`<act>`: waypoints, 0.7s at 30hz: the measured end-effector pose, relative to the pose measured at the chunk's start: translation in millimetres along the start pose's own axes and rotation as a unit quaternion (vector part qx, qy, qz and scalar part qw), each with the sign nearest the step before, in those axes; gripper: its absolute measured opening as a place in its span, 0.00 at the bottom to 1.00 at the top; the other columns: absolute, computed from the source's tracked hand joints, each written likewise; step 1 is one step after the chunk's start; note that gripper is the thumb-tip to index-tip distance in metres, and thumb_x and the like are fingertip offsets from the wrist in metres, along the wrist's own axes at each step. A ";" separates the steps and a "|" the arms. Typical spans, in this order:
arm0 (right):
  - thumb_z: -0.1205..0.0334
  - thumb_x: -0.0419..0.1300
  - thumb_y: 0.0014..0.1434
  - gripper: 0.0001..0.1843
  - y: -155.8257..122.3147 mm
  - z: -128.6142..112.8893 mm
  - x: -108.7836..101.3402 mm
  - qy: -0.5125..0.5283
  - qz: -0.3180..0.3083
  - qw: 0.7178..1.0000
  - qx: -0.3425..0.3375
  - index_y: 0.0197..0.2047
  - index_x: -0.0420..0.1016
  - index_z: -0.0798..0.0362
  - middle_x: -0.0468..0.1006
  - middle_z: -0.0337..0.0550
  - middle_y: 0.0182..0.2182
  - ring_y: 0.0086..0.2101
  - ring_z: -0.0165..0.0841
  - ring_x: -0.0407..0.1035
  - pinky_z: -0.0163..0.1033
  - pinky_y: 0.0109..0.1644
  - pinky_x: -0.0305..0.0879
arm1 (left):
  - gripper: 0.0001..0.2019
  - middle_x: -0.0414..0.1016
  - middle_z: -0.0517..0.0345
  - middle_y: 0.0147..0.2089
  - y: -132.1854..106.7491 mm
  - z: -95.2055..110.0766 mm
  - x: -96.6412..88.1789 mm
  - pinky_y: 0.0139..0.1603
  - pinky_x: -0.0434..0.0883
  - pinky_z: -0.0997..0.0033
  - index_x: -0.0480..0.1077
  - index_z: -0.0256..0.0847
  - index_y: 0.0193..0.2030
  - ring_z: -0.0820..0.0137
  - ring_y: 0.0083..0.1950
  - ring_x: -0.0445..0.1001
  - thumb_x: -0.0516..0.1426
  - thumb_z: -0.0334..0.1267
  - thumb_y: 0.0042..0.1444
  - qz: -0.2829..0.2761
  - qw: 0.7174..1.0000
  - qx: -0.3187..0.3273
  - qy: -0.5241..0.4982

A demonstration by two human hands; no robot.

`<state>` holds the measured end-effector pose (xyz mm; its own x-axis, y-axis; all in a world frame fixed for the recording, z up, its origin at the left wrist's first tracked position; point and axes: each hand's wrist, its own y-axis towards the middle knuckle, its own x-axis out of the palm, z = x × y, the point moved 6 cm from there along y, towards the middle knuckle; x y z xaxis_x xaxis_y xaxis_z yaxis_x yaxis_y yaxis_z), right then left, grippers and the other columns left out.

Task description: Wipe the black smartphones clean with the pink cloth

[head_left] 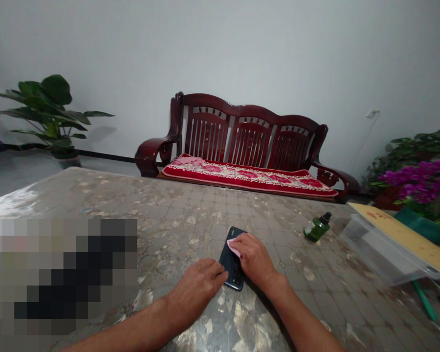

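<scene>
A dark smartphone [229,258] lies flat on the patterned tablecloth in front of me. My left hand [203,278] grips the phone's left edge near its lower end, thumb and fingers closed on it. Bunched under the fingers of my right hand [254,256] is a small pink cloth [234,248], pressed on the phone's upper right part. Part of the cloth is hidden by that hand.
To the right stand a green spray bottle [317,227] and a clear plastic box [383,252] with a yellow sheet [407,237] on top. Purple flowers [421,181] rise behind the box. A blurred-out patch covers the table's left. Beyond the table is a wooden bench [247,132].
</scene>
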<state>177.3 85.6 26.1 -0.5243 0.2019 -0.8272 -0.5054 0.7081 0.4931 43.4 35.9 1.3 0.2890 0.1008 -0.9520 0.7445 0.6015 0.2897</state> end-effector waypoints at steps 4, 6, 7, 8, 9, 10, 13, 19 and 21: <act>0.77 0.55 0.61 0.17 -0.7 -7.1 1.2 0.001 -0.021 0.999 -0.025 0.45 0.80 0.51 0.80 0.46 0.40 0.40 0.37 0.68 0.41 0.44 0.66 | 0.07 0.78 0.55 0.43 1.6 2.3 -2.5 0.44 0.72 0.66 0.73 0.39 0.47 0.64 0.42 0.75 0.59 0.30 0.63 -0.009 1.000 0.002 0.006; 0.75 0.57 0.62 0.14 -4.0 -17.8 2.6 0.012 -0.043 0.997 -0.059 0.44 0.80 0.51 0.79 0.45 0.39 0.39 0.37 0.67 0.41 0.43 0.65 | 0.06 0.78 0.56 0.42 2.1 2.7 -3.3 0.45 0.72 0.67 0.73 0.39 0.47 0.64 0.42 0.75 0.58 0.30 0.64 -0.006 1.000 0.000 0.000; 0.74 0.57 0.62 0.13 -5.5 -21.9 3.2 0.018 -0.050 0.996 -0.070 0.44 0.79 0.51 0.79 0.45 0.39 0.38 0.37 0.67 0.40 0.43 0.65 | 0.05 0.78 0.56 0.42 2.2 2.8 -3.5 0.45 0.72 0.67 0.73 0.39 0.46 0.65 0.42 0.75 0.58 0.30 0.65 -0.004 1.000 0.000 -0.004; 0.73 0.57 0.63 0.12 -6.5 -24.3 3.8 0.022 -0.053 0.995 -0.076 0.43 0.79 0.51 0.79 0.45 0.38 0.38 0.36 0.67 0.40 0.43 0.65 | 0.05 0.78 0.56 0.42 2.3 3.0 -3.7 0.45 0.72 0.67 0.72 0.39 0.46 0.65 0.43 0.75 0.58 0.30 0.65 -0.003 1.000 0.000 -0.006; 0.73 0.57 0.63 0.12 -6.7 -24.4 4.1 0.023 -0.049 0.996 -0.075 0.43 0.79 0.51 0.79 0.45 0.38 0.39 0.36 0.67 0.40 0.43 0.65 | 0.05 0.78 0.56 0.42 2.3 3.2 -4.0 0.45 0.72 0.67 0.72 0.39 0.46 0.65 0.42 0.75 0.57 0.30 0.65 -0.003 1.000 0.001 -0.006; 0.73 0.57 0.63 0.12 -6.0 -22.2 4.3 0.021 -0.040 0.997 -0.066 0.43 0.79 0.51 0.79 0.45 0.39 0.39 0.36 0.68 0.40 0.44 0.65 | 0.05 0.78 0.56 0.42 2.4 3.7 -4.2 0.44 0.72 0.67 0.72 0.39 0.46 0.65 0.42 0.75 0.57 0.30 0.65 -0.006 1.000 0.002 -0.004; 0.77 0.56 0.62 0.15 -1.9 -8.1 5.0 -0.005 -0.005 1.000 -0.017 0.45 0.79 0.51 0.79 0.46 0.39 0.41 0.37 0.68 0.40 0.45 0.66 | 0.05 0.78 0.56 0.41 3.0 6.6 -4.8 0.43 0.72 0.67 0.72 0.38 0.46 0.64 0.41 0.75 0.59 0.29 0.64 -0.023 1.000 0.008 0.013; 0.78 0.57 0.61 0.17 0.1 -13.7 7.5 0.031 -0.020 0.999 -0.040 0.45 0.80 0.50 0.80 0.44 0.41 0.40 0.36 0.68 0.39 0.45 0.66 | 0.03 0.77 0.54 0.39 3.8 16.2 0.4 0.40 0.72 0.64 0.72 0.37 0.42 0.62 0.39 0.74 0.59 0.28 0.63 -0.026 0.998 -0.006 0.052; 0.76 0.58 0.62 0.14 -0.7 -24.4 7.5 0.059 -0.036 0.995 -0.074 0.44 0.80 0.50 0.80 0.43 0.40 0.39 0.35 0.69 0.38 0.44 0.66 | 0.03 0.77 0.54 0.38 2.6 20.0 4.0 0.40 0.72 0.63 0.72 0.36 0.42 0.61 0.39 0.74 0.58 0.27 0.63 -0.013 0.998 0.000 0.062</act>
<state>157.0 70.1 26.1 -0.5557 0.0671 -0.8287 -0.6349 0.6093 0.4751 58.5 22.0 0.3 0.1927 0.1815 -0.9643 0.7512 0.6050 0.2640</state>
